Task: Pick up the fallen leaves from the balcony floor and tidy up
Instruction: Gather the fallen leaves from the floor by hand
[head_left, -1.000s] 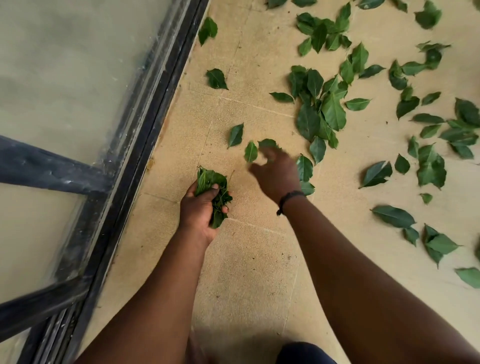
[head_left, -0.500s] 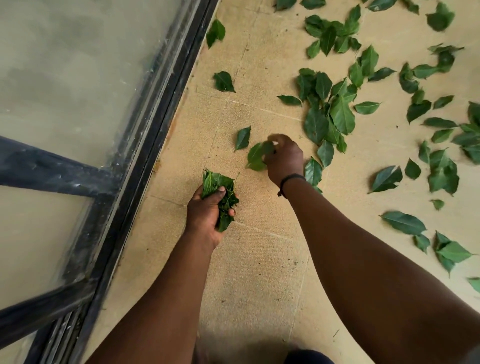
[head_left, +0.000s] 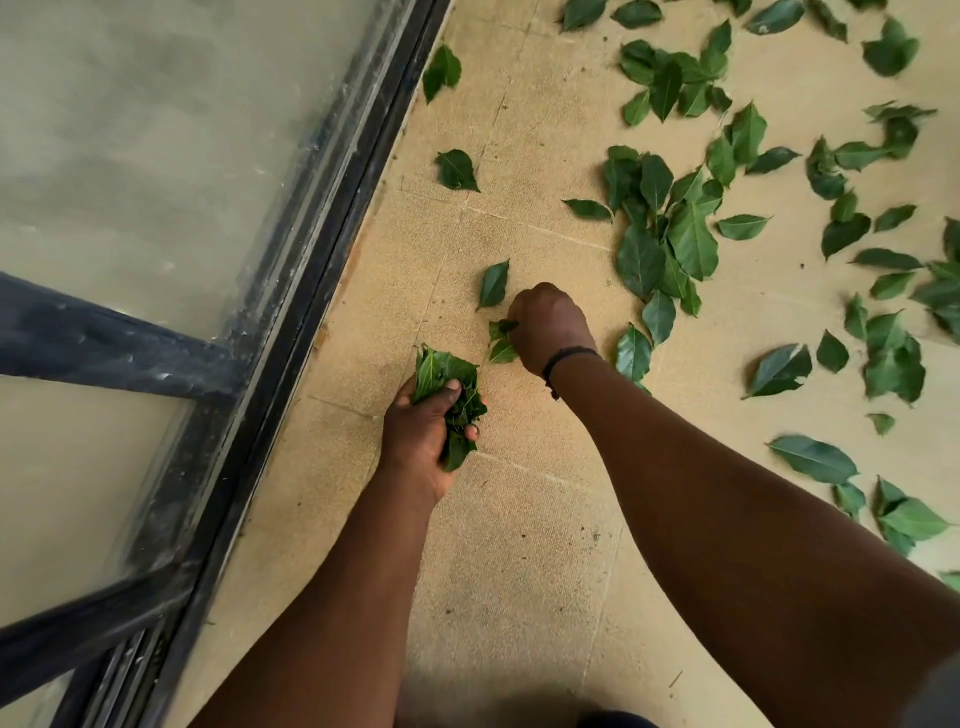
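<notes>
Leaves (head_left: 503, 340) seemingly in right hand (head_left: 548, 325)

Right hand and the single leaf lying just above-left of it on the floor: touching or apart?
Apart. The head view shows bare floor between the right hand, which grips other leaves, and that single leaf.
</notes>
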